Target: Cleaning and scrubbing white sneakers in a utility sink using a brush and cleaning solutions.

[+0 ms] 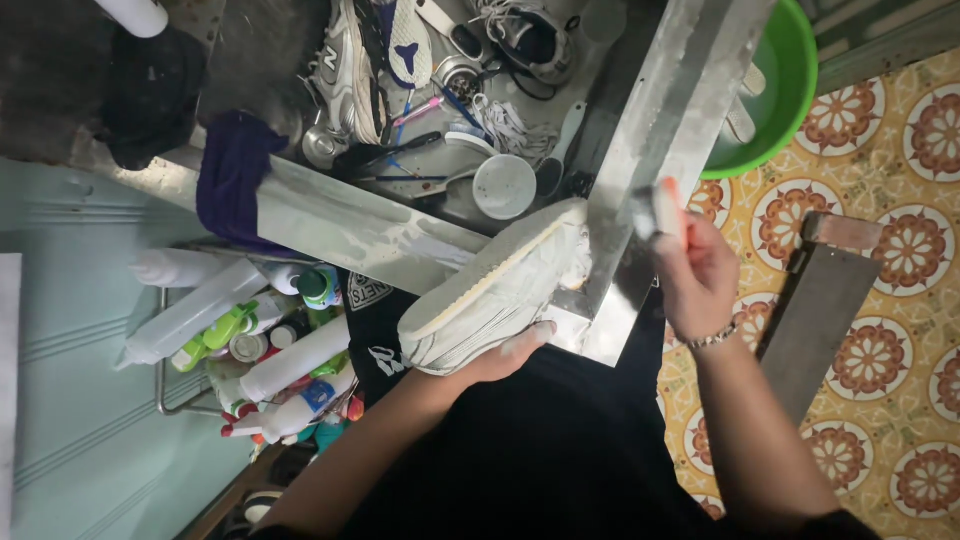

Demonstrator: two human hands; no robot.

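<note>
Gripping from underneath, the left hand (505, 352) cradles a pale grey sneaker (495, 290), turned on its side with the light sole facing up and its toe pressed against the corner of the steel sink rim (640, 140). Over to the right hand (695, 270): it is closed around a small brush with an orange tip (662, 208), held up just beside the shoe's toe and not quite touching it. Out from there, the sink basin holds more worn sneakers (350, 65), loose laces, a small white cup (504, 186) and a few brushes. A purple cloth (232, 178) drapes over the near rim. Beyond the right hand sits a green basin (785, 90) above the patterned floor tiles (900, 330). Left of the shoe, a wire rack is crammed with spray bottles (250, 340).
</note>
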